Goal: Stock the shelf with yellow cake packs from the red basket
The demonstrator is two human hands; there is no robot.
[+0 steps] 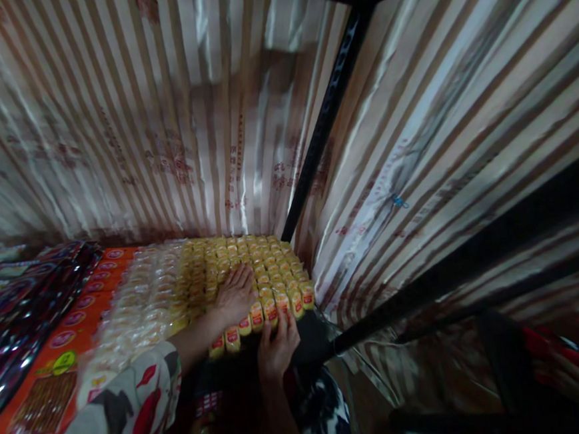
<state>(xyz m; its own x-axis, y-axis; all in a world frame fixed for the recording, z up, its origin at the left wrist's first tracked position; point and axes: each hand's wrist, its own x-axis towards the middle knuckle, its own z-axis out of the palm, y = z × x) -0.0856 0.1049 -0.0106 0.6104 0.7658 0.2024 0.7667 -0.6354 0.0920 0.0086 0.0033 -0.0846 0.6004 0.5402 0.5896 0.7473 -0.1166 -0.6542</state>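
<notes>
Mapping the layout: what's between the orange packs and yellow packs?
Head view: white packs lie between the orange packs and yellow packs.

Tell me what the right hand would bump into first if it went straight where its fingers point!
The front row of yellow packets. The right hand seems to touch them already, though depth is hard to judge.

You can read no word or number here: the red labels (256, 310) on the yellow packets (268, 262), the ovals (74, 319) and green badge (64, 362) on the orange packs (42, 350), and the reddish print (169, 153) on the striped sheeting (183, 85) are too blurred or small.
</notes>
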